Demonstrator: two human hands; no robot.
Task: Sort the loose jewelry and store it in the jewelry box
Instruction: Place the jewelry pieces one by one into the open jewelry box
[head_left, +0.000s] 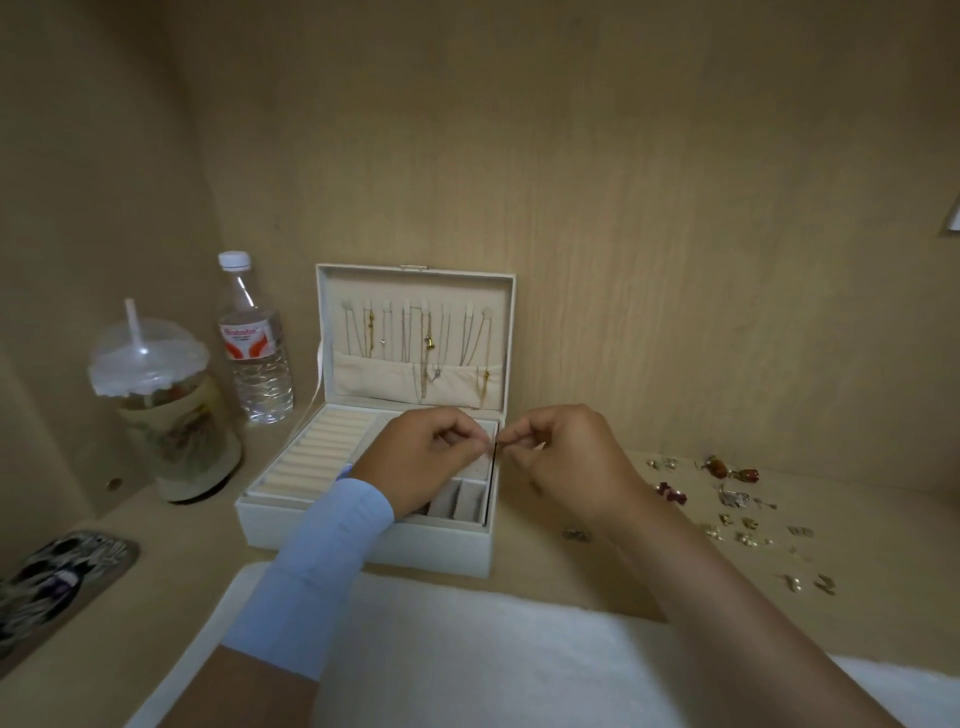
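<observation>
A cream jewelry box stands open on the wooden shelf. Several chains hang inside its raised lid, and ring rolls fill its left side. My left hand and my right hand meet above the box's right compartments. Their fingertips pinch a tiny, thin piece of jewelry between them; it is too small to tell what kind. Loose jewelry lies scattered on the shelf to the right of the box: earrings, amber-red pieces and small gold and silver items.
A plastic water bottle and a lidded drink cup with a straw stand left of the box. A patterned phone case lies at the far left. A white cloth covers the front edge.
</observation>
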